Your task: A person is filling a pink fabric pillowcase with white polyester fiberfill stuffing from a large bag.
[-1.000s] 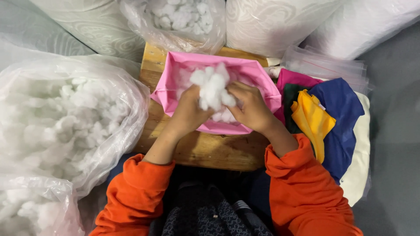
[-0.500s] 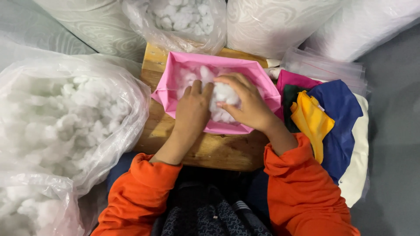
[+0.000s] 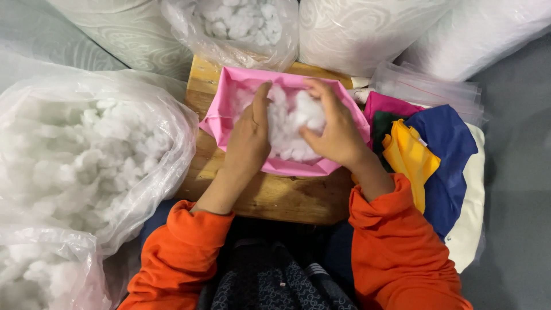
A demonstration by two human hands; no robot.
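Hands press white stuffing (image 3: 295,123) inside the pink fabric cover (image 3: 227,117) on the wooden board (image 3: 275,198), left hand (image 3: 248,138) flat at nine o'clock, right hand (image 3: 336,129) cupped around it at three o'clock.

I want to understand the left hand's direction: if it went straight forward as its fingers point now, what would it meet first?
Probably the far wall of the pink cover, since the left hand lies beside the white stuffing.
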